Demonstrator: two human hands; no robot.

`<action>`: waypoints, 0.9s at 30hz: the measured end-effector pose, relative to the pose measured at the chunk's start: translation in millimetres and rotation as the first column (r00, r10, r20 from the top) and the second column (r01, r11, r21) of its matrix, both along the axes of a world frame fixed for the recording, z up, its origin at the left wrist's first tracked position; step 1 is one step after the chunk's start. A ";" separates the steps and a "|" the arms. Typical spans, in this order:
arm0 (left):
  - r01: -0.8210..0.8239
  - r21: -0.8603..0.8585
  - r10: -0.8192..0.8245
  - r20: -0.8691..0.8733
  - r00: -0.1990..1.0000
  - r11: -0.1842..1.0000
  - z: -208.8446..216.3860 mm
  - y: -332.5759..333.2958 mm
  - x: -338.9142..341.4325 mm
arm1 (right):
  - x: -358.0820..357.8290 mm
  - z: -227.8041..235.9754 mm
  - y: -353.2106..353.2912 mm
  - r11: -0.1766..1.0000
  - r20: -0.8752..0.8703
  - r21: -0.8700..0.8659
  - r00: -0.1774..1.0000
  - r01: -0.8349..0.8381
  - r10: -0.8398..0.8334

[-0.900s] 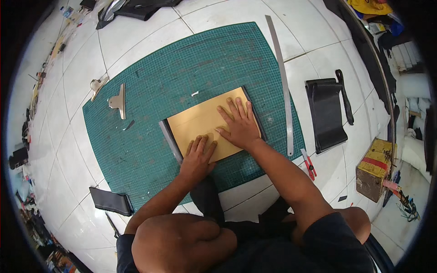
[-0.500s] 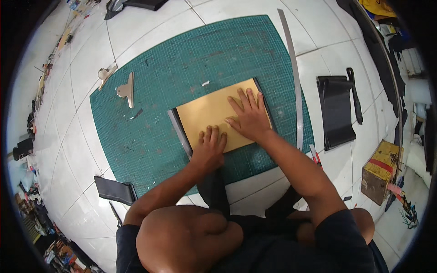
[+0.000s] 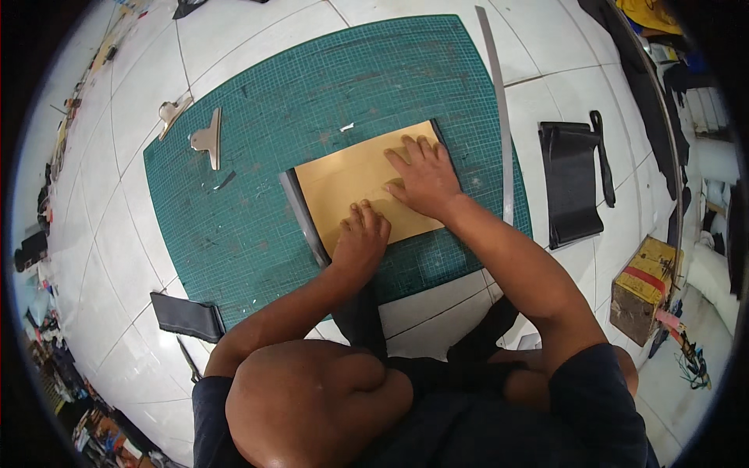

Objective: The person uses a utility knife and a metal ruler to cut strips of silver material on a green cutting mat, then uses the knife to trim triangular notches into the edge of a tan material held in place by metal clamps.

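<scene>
A tan rectangular board or card (image 3: 339, 175) lies on the green cutting mat (image 3: 250, 242). Black material shows along its left and right edges, and a dark grey strip (image 3: 303, 218) sticks out on the left side. My right hand (image 3: 425, 177) rests flat on the right part of the board, fingers spread. On its lower left part, my left hand (image 3: 361, 240) presses with its fingertips, the fingers slightly bent and close together. Neither hand grips anything. What lies under the board is mostly hidden.
Two metal bulldog clips, one on the mat (image 3: 207, 140) and one at its edge (image 3: 173, 117), lie left. A steel ruler (image 3: 499, 101) runs along the right side. Folded black material (image 3: 571, 187), a yellow box (image 3: 646, 285) and a black piece (image 3: 186, 316) are on the tiled floor.
The whole view has shifted slightly. Both hands stay on the board; my left fingers have drawn a little closer together and bent slightly more.
</scene>
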State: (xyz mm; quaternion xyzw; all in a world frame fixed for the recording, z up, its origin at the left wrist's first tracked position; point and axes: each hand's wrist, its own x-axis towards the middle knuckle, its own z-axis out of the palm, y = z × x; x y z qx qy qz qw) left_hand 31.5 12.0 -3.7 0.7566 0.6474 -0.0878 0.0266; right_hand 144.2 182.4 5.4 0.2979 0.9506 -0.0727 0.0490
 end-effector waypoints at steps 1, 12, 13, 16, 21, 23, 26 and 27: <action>0.002 0.009 -0.002 0.014 1.000 1.000 -0.1 -0.5 0.9 | -1.1 1.7 0.8 1.000 0.002 -0.001 1.000 -0.007 0.007; -0.088 0.083 0.089 -0.007 0.996 0.993 -18.1 -2.0 16.8 | -23.2 24.7 9.9 1.000 0.122 -0.030 0.993 0.000 0.003; -0.100 0.115 0.102 -0.018 0.995 0.988 -19.5 -3.6 17.7 | -37.4 31.4 10.3 0.999 0.106 -0.033 0.994 -0.021 0.024; -0.069 0.150 0.077 -0.044 0.996 0.986 -24.7 -6.4 14.9 | -68.0 44.1 18.3 1.000 0.274 0.003 0.962 -0.005 0.004; -0.075 0.154 0.083 -0.046 0.995 0.985 -29.2 -9.9 13.6 | -173.2 36.0 25.6 0.981 -0.263 -0.130 0.959 -0.144 0.106; -0.058 0.175 0.063 -0.022 0.998 0.983 -29.1 -6.2 16.9 | -220.0 30.0 14.5 0.948 -0.297 -0.143 0.926 -0.285 0.234; -0.143 -0.040 0.147 0.115 0.982 0.989 -48.2 -15.1 39.9 | -287.0 20.5 -24.1 0.846 -0.420 -0.161 0.811 -0.509 0.408; -0.215 -0.012 0.204 0.368 0.907 0.977 -93.6 -39.3 51.8 | -319.4 24.2 -50.1 0.836 -0.510 -0.062 0.737 -0.546 0.444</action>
